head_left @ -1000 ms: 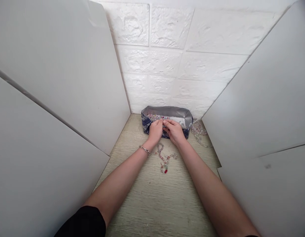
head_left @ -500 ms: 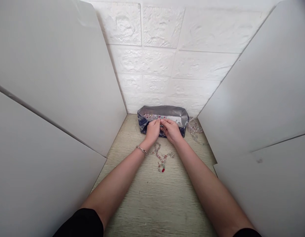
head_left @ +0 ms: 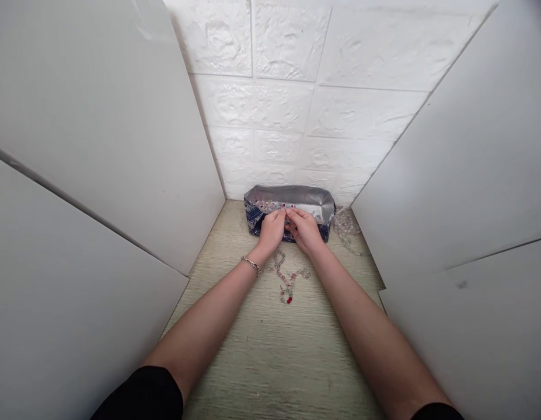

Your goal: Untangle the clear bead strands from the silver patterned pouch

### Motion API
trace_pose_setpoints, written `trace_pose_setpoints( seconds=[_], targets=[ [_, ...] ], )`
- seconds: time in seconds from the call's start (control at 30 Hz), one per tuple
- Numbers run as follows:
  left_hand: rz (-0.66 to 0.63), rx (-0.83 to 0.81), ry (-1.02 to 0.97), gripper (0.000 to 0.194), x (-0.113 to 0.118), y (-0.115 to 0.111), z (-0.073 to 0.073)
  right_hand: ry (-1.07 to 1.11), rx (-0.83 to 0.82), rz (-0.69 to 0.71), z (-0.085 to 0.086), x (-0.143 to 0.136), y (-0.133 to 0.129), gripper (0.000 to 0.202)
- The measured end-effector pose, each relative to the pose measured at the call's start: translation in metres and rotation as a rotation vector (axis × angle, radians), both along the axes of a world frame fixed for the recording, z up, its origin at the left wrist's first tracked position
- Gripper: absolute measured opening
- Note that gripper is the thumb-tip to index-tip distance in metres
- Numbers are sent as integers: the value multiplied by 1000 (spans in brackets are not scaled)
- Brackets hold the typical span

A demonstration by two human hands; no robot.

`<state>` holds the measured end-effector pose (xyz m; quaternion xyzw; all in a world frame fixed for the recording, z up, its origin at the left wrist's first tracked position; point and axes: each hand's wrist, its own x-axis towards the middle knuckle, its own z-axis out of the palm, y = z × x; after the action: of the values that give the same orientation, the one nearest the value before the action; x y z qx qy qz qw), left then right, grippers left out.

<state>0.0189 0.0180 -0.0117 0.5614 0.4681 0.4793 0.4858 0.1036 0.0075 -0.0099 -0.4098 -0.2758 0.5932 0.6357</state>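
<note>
A dark blue patterned box (head_left: 254, 219) with a silvery inside stands against the wall, small coloured beads (head_left: 265, 205) lying in it. Over its front edge my left hand (head_left: 271, 230) is closed in a pinch, a bracelet on the wrist. My right hand (head_left: 304, 228) pinches close beside it, the fingertips almost touching. Whatever sits between the fingers is too small to make out. Below the hands a string of beads (head_left: 288, 283), with red ones at its lower end, lies on the green-grey surface and reaches up between the wrists.
More strung pale beads (head_left: 345, 224) lie right of the box. White panels rise on the left (head_left: 104, 116) and right (head_left: 463, 151), narrowing toward the white brick-patterned wall (head_left: 283, 105) behind the box. The wood-grained surface (head_left: 270, 361) runs toward me between my forearms.
The view has shifted very slightly. Both hands keep their pinch at the box's front edge, with hardly any movement of the fingers.
</note>
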Motion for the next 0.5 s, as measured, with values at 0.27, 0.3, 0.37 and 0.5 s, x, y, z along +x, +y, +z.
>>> trace_pose_setpoints(
  seconds=[0.27, 0.3, 0.37, 0.5],
  targets=[
    [-16, 3, -14, 28, 0, -1, 0, -28, 6, 13, 0, 0, 0, 18],
    [-13, 9, -14, 28, 0, -1, 0, -25, 5, 16, 0, 0, 0, 19],
    [-5, 20, -20, 28, 0, 0, -1, -18, 2, 17, 1, -1, -1, 18],
    [15, 25, -59, 29, 1, 2, -3, -20, 12, 35, 1, -1, -1, 18]
  ],
)
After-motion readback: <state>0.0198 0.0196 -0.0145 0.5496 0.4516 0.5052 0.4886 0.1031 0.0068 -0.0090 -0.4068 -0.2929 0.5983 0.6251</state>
